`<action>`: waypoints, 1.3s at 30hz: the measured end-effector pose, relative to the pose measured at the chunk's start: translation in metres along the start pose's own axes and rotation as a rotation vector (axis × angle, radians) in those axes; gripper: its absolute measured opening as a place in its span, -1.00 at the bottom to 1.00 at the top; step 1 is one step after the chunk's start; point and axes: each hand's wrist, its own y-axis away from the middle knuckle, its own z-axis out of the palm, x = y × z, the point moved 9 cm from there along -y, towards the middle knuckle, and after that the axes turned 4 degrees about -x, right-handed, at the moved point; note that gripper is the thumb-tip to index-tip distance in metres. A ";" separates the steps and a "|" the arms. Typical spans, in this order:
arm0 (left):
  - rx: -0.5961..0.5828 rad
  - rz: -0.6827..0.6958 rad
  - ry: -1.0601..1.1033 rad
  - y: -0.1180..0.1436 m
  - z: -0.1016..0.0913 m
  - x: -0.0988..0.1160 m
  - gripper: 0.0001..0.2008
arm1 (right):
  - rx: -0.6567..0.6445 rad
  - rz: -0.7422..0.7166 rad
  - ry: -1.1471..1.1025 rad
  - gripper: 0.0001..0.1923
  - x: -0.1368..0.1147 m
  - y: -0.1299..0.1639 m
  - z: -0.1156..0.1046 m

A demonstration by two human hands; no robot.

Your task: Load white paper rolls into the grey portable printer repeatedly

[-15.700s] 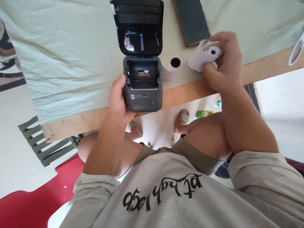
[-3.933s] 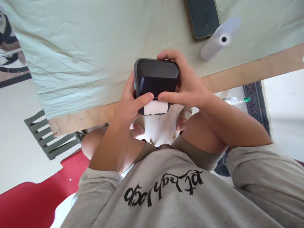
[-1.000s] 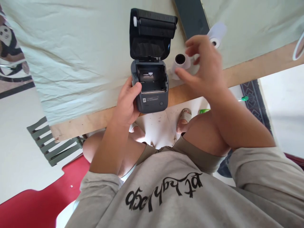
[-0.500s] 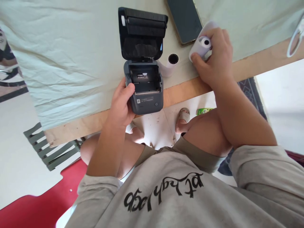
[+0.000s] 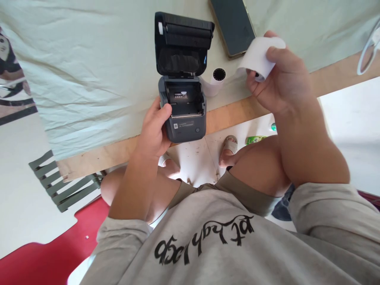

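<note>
Head view shows the right hand [image 5: 282, 79] raised above the table's near edge, its fingers curled around a white paper roll [image 5: 259, 57]. The thumb presses the roll's upper side and the other fingers wrap under it, so the hand is closed on the roll, clear of the tabletop. The roll's long axis runs from upper left to lower right, with its core end turned toward the palm and mostly hidden by the fingers; a loose flap of paper lies over the top.

The left hand [image 5: 154, 132] grips a small dark label printer [image 5: 184, 114] at its left side, thumb lying along the printer's upper left corner and the remaining fingers hidden underneath. The printer sits at the table's near edge, its front overhanging toward the person's lap. Its lid [image 5: 182, 43] stands open, hinged at the far side and tipped away from the person, leaving the paper bay exposed and facing up. The printer's long axis runs away from the person, across the table edge.

Just to the right of the printer a second paper roll [image 5: 215, 81] lies on the pale green tablecloth [image 5: 89, 71], its hollow core pointing toward the camera. Beyond it, a dark phone [image 5: 233, 25] lies flat, screen up, near the roll in the right hand.
</note>
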 end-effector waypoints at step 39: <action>-0.065 0.054 0.049 -0.004 -0.002 -0.004 -0.73 | 0.028 -0.658 0.325 -0.53 -0.099 0.086 0.098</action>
